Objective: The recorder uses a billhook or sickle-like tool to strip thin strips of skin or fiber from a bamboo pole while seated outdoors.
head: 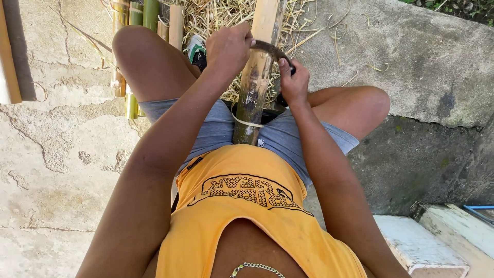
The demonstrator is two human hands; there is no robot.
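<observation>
A thick bamboo pole runs up from between my thighs toward the top of the view, its near part dark and mottled, its far part pale and stripped. A curved dark blade lies across the pole. My left hand is closed on the blade's left end. My right hand grips its right end, close beside the pole. A pale peeled strip curls around the pole near my shorts.
Cut bamboo lengths lie on the concrete at upper left, behind my left knee. Dry shavings cover the ground ahead. A concrete ledge rises on the right. A white painted block sits at lower right.
</observation>
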